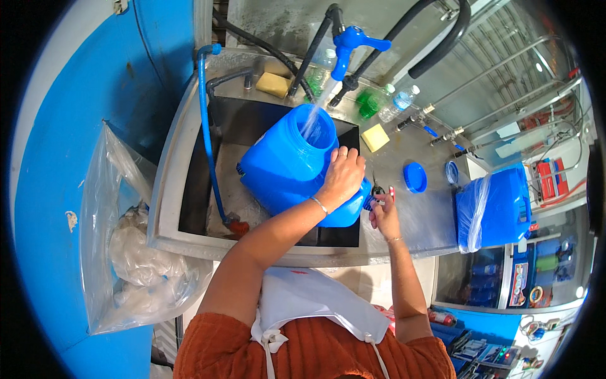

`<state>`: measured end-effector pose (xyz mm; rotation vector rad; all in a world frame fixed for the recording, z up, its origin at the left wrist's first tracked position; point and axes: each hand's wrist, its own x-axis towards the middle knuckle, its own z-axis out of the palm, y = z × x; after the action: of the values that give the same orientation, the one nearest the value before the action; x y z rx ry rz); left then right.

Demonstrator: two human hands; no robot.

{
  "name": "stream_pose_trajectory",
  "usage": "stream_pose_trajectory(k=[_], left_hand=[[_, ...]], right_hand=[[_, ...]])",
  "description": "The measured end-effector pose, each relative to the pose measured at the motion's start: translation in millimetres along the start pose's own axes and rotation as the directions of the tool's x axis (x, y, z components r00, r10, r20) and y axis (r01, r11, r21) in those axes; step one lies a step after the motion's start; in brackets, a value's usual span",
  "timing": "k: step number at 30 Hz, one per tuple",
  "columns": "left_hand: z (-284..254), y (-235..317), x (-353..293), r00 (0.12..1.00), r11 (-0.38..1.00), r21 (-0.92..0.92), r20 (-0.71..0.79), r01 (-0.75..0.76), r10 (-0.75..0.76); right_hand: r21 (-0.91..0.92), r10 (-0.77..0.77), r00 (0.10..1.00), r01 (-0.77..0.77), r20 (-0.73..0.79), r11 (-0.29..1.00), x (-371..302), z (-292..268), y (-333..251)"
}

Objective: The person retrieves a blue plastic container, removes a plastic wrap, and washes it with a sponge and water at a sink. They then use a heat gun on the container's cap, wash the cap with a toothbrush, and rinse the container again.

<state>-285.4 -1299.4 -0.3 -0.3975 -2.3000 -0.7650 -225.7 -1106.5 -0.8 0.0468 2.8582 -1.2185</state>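
A wide-mouthed blue plastic container (271,167) lies tilted in the steel sink (189,196), its opening facing up and away from me. Water streams from the blue-handled tap (344,54) into that mouth. My left hand (343,177) grips the container's side near its lower right end. At that end my right hand (385,216) is closed, thumb and fingers pinched at a small blue ridged cap (368,202). Right beside these fingers are a slim red-and-white piece (392,193) and a dark tool like scissors (377,187), partly hidden.
Yellow sponges (274,84) and several plastic bottles (399,103) stand behind the sink. A blue lid (415,177) lies on the right counter, near another blue container (492,208) wrapped in film. A blue hose (204,126) dips into the sink. A clear plastic bag (136,252) hangs left.
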Motion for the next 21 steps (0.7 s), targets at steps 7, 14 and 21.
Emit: stream_pose_trajectory(k=[7,14,21], left_hand=[[-26,7,-6,0.988,0.853,-0.511,0.152,0.102,-0.027],[-110,-40,-56,0.981,0.905,-0.423,-0.191,-0.051,-0.034],[-132,-151,-60,0.766,0.777,-0.434,-0.254,0.456,-0.591]], right_hand=[[-0.152,-0.380,0.921,0.388,0.081,0.909,35,24,-45],[0.032,-0.046,0.967,0.039,0.250,0.999,33,48,-75],[0.211,-0.084,0.991,0.105,-0.103,0.972,-33,-19,-11]])
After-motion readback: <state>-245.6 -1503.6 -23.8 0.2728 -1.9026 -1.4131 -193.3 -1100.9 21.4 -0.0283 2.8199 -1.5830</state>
